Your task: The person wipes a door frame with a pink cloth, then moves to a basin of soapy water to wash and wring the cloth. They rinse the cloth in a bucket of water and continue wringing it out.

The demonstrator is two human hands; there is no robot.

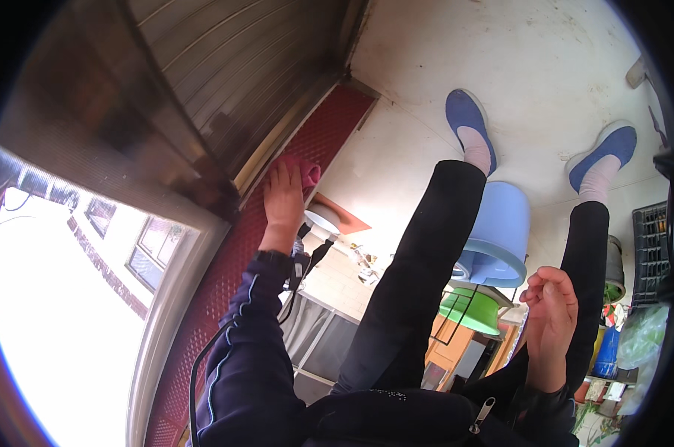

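My left hand (282, 204) lies palm down on a folded pink cloth (311, 174), its fingers spread over the fabric. Beneath the cloth runs a dark red tiled ledge (339, 120) with a raised pattern, along the foot of a ribbed panel (225, 78). Part of the cloth is hidden under the hand. My right hand (552, 324) hangs in front of my right leg, fingers loosely curled, with nothing seen in it. A light blue bucket (501, 218) shows between my legs, and a bright green basin (474, 314) is close to it.
A pale frame (166, 318) borders a bright opening at left. My feet in blue shoes (466, 114) stand on the light floor (499, 50). On the right are a black plastic crate (647, 251) and a translucent plastic bag (644, 338). A black cable (194, 369) runs along my left sleeve.
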